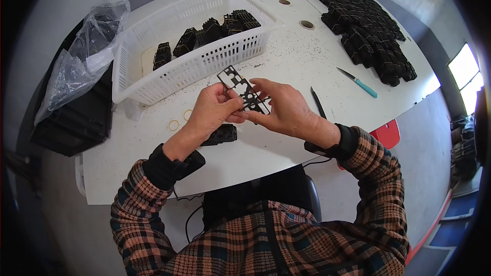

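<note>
Table [286, 148]: white; working the frame [248, 94] low over its bare near part should keep any slip short.
Basket [194, 66]: white, with black bundles [186, 42] inside; it stands just beyond the frame, so that end is best kept off its wall.
Pile [368, 30]: black, at the far right, well apart from both hands.
Right hand [286, 105]: partly curled, thumb and fingertips closed on the frame's right part; a light touch seems best, pressing solid bars rather than gaps.
Left hand [215, 110]: closed in a pinch on the frame, thumb over it; it should do the steadying, close to where the right fingers press.
Frame: black, thin, full of openings; tilted between both hands and touching both, its far end jutting past the left fingers. It probably flexes, so avoid twisting.
Knife [364, 87]: teal-handled, right of the right hand, apart.
Bands [174, 125]: yellow, near the left hand.
</note>
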Action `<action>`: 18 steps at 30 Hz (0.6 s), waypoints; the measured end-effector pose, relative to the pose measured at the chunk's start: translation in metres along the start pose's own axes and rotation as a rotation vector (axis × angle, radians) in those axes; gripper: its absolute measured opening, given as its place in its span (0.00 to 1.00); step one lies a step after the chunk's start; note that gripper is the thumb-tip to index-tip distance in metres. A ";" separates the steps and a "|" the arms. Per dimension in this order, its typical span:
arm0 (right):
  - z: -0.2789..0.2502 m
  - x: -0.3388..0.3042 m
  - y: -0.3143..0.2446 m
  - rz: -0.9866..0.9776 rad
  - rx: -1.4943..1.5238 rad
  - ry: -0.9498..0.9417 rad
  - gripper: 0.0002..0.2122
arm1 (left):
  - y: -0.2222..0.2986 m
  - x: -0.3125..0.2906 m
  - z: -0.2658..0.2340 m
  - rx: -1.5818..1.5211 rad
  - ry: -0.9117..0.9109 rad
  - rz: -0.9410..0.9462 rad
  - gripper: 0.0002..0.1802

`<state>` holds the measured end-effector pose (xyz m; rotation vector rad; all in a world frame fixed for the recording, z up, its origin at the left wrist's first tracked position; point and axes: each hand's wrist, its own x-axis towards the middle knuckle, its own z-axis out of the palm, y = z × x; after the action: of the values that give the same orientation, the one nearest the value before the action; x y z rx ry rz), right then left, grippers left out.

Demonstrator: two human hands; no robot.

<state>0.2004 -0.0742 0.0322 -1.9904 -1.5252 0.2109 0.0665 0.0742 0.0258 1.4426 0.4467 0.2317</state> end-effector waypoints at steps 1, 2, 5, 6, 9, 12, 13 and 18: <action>0.000 0.003 -0.001 -0.001 0.001 0.002 0.32 | -0.003 0.002 0.002 0.017 0.007 0.002 0.10; 0.000 0.007 -0.002 0.039 -0.034 -0.058 0.32 | -0.005 0.004 0.004 0.033 0.015 0.003 0.10; 0.001 0.010 -0.001 0.117 -0.103 -0.177 0.33 | -0.009 0.008 0.004 0.062 0.028 -0.028 0.11; 0.007 0.007 0.002 0.038 -0.123 -0.072 0.32 | -0.010 0.009 0.004 0.072 0.033 -0.045 0.11; 0.017 0.003 0.011 -0.120 -0.160 0.138 0.31 | -0.015 0.013 0.003 0.056 0.054 -0.037 0.12; 0.019 0.005 0.016 -0.070 -0.075 0.042 0.31 | -0.015 0.016 0.006 0.064 0.065 -0.046 0.13; 0.020 0.007 0.019 -0.070 -0.074 0.042 0.31 | -0.015 0.017 0.007 0.080 0.065 -0.058 0.13; 0.014 0.016 0.043 -0.167 -0.063 -0.033 0.28 | -0.010 0.016 0.000 0.128 0.078 -0.093 0.15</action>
<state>0.2339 -0.0603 0.0014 -1.9034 -1.7291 0.1286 0.0798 0.0792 0.0134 1.5372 0.5995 0.1880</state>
